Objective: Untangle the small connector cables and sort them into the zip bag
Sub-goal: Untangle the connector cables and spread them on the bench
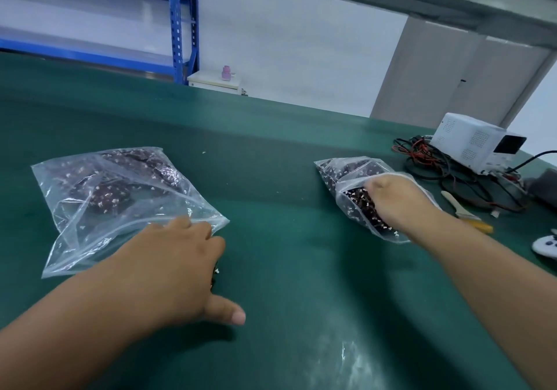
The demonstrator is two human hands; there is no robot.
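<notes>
Plastic zip bags (90, 203) (331, 169), two: left hand (177, 257) pinches cables (215, 271) beside one; right hand (394, 200), inside the other, grip unclear.

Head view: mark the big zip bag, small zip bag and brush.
big zip bag (90, 224), head view, clear plastic near its middle.
small zip bag (333, 172), head view, its far left corner.
brush (451, 199), head view, pale handle.

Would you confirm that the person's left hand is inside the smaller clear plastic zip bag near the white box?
Not quite: the head view shows the right hand inside the smaller clear plastic zip bag near the white box; the left hand is at the larger clear bag.
</notes>
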